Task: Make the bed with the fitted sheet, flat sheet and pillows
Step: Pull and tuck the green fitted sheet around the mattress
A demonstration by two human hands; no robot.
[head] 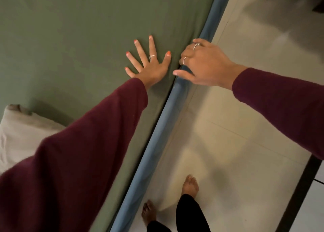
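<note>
2 hands are working at the bed's edge: the left hand (149, 65) is lying flat, fingers spread, on 1 green sheet (78, 38); the right hand (201, 65) is curling over the blue mattress edge (157, 137). 1 pillow (21, 130) is lying nearby.

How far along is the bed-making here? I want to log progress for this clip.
Done, it seems: the olive-green sheet lies spread smooth over the mattress. In hand: the left hand presses flat on it while the right hand curls over the blue mattress edge, apparently tucking. Left: the cream pillow sits unplaced at the side; no second sheet is visible, so which sheet this is stays unclear.
</note>
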